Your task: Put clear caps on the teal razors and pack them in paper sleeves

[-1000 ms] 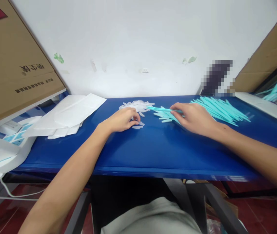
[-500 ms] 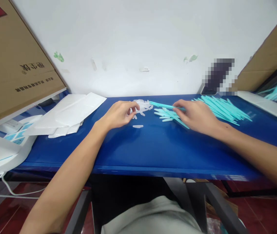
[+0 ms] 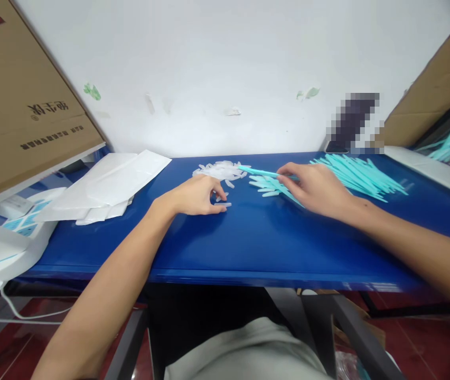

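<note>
My left hand [image 3: 203,195] is at the near side of a pile of small whitish translucent pieces [image 3: 221,170] on the blue table [image 3: 225,248]. Its thumb and fingers are apart, touching or just beside a single loose whitish piece [image 3: 228,204]. My right hand [image 3: 312,184] pinches a thin turquoise stick [image 3: 259,171], whose tip points left toward the whitish pile. Below that stick lies a small group of turquoise pieces [image 3: 264,186]. Behind my right hand spreads a larger pile of long turquoise sticks [image 3: 363,177].
White bags or sheets [image 3: 106,182] lie at the left beside a white device [image 3: 30,232] with a cable. A cardboard box [image 3: 30,89] stands at the left, and a pale wall [image 3: 217,68] rises behind the table. A phone-like object [image 3: 338,148] leans against it.
My left hand has moved down toward me from the whitish pile to the loose piece, its thumb and fingers spreading. My right hand has shifted slightly left with the stick.
</note>
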{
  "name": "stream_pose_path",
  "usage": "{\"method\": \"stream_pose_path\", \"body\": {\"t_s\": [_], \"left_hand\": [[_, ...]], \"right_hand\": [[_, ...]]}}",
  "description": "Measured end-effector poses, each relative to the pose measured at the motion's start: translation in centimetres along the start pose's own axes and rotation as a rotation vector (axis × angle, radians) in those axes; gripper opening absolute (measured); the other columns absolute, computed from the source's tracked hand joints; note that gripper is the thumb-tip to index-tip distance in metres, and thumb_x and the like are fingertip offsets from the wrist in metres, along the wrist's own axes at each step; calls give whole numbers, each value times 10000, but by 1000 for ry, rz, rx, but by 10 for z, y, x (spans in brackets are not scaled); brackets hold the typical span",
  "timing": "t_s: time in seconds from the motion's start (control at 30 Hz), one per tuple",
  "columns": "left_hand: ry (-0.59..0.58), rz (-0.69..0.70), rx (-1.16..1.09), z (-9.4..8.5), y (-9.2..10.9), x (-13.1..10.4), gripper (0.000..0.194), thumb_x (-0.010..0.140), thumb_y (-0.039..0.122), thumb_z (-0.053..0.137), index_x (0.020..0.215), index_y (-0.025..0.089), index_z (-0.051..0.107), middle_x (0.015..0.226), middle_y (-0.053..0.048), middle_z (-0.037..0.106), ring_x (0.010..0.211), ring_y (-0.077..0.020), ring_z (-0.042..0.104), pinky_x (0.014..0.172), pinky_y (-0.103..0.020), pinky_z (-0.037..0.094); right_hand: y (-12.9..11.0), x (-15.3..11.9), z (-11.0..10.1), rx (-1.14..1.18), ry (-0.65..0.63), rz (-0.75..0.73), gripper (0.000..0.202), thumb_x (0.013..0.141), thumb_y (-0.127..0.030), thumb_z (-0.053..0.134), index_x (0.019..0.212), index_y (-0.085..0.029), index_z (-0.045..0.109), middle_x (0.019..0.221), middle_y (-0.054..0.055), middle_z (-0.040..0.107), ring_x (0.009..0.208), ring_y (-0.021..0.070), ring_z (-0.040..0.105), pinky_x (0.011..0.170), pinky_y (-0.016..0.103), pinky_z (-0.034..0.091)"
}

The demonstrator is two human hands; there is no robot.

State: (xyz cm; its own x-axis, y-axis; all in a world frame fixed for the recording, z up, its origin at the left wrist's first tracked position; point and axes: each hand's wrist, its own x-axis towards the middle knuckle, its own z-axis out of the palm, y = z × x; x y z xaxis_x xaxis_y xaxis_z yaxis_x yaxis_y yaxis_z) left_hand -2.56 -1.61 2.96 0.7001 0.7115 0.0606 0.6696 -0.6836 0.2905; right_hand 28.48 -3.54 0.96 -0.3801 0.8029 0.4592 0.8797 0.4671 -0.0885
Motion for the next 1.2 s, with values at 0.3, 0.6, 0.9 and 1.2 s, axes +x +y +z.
{"method": "stream_pose_path", "body": {"t_s": [0.3, 0.6, 0.9, 1.2], "left_hand": [[-3, 50, 0, 3, -6, 5, 227, 936, 321, 640, 1007, 187, 810, 1029, -77, 785, 912, -206, 699, 782, -290, 494], [20, -1, 55, 2, -3, 4, 185, 932, 277, 634, 932, 179, 790, 865, -53, 789, 739, -178, 698, 713, -287, 471], [52, 36, 90, 4, -6, 5, 172, 920, 275, 637, 923, 203, 793, 871, -44, 785, 780, -193, 699, 739, -310, 470], [82, 62, 3, 8, -3, 7, 152, 910, 259, 659, 911, 187, 793, 828, -50, 772, 715, -178, 679, 688, -294, 465]], "right_hand": [[-1, 0, -2, 55, -141, -170, 364, 1043, -341, 363, 1177, -171, 654, 1130, 135, 752, 932, 283, 705, 742, 378, 491], [-5, -1, -6, 87, -290, -206, 291, 1051, -335, 325, 1079, -184, 573, 1024, 128, 696, 842, 255, 650, 700, 357, 439], [-3, -1, -3, 79, -287, -210, 293, 1059, -348, 309, 1098, -191, 553, 1022, 117, 672, 834, 246, 633, 704, 355, 420], [-11, -3, -4, 75, -347, -211, 262, 1047, -300, 342, 1111, -193, 572, 1053, 121, 703, 877, 256, 659, 705, 340, 407]]}}
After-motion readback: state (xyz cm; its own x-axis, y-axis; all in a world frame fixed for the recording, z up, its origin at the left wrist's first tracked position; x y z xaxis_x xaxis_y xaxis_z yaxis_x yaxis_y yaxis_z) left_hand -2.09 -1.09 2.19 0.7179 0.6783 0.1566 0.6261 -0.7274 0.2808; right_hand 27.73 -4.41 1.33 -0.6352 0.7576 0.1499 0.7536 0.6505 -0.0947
